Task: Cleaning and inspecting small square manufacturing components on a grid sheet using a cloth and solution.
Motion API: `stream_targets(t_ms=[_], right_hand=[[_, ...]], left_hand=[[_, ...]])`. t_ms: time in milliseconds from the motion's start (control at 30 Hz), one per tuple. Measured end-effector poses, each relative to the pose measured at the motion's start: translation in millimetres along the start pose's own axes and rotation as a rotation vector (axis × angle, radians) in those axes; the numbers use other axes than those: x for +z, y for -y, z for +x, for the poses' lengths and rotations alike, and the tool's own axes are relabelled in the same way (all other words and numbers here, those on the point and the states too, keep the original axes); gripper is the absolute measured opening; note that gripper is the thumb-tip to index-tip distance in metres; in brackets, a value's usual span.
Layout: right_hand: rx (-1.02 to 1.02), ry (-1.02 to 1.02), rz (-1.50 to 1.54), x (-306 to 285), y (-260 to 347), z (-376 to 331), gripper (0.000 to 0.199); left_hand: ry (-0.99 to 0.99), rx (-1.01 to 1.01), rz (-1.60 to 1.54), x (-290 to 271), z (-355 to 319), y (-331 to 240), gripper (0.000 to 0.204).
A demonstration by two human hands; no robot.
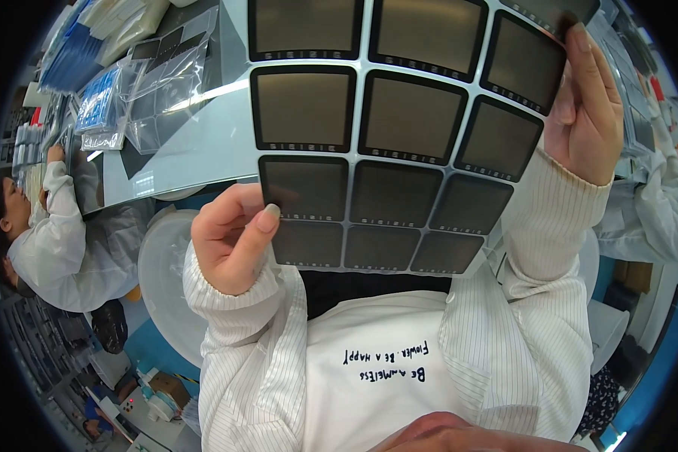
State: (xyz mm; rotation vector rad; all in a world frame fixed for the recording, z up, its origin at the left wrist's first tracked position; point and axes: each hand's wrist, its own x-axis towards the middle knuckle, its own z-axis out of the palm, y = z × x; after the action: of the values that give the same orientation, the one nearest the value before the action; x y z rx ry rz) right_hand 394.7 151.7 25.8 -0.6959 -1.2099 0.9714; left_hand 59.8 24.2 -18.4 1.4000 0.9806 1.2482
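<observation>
Raised in front of my chest is a clear plastic sheet bearing rows of dark, black-bordered rectangular panels (pixel 410 114), three across in the lower rows. Its top runs out of view. My left hand (pixel 233 237) pinches the lower left edge, with the thumb on the near face and the other fingers behind. On the upper right, my right hand (pixel 591 105) grips the edge, and part of its fingers is hidden by the sheet. The sheet is tilted, and light glints across its upper panels.
A glass-topped table (pixel 196 151) lies beyond at left. On it are clear plastic bags (pixel 169 98), a blue-and-white packet (pixel 100 105) and stacked blue and white sheets (pixel 71 56). A co-worker in a white coat (pixel 60 256) is at far left. A translucent white tub (pixel 166 275) stands by my left arm.
</observation>
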Motion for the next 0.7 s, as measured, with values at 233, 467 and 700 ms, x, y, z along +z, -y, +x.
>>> stream_targets(t_ms=[233, 467, 700], right_hand=[[0.143, -0.228, 0.067, 61.7, 13.5, -3.9, 0.019], [0.143, -0.203, 0.064, 75.8, 15.2, 9.2, 0.018], [0.039, -0.194, -0.054, 81.0, 25.7, 37.5, 0.019]], left_hand=[[-0.080, 0.018, -0.008, -9.5, -2.4, 4.0, 0.020], [-0.182, 0.072, 0.062, -14.5, -0.6, 9.1, 0.024], [-0.119, 0.001, -0.012, -19.2, -4.8, 8.1, 0.024]])
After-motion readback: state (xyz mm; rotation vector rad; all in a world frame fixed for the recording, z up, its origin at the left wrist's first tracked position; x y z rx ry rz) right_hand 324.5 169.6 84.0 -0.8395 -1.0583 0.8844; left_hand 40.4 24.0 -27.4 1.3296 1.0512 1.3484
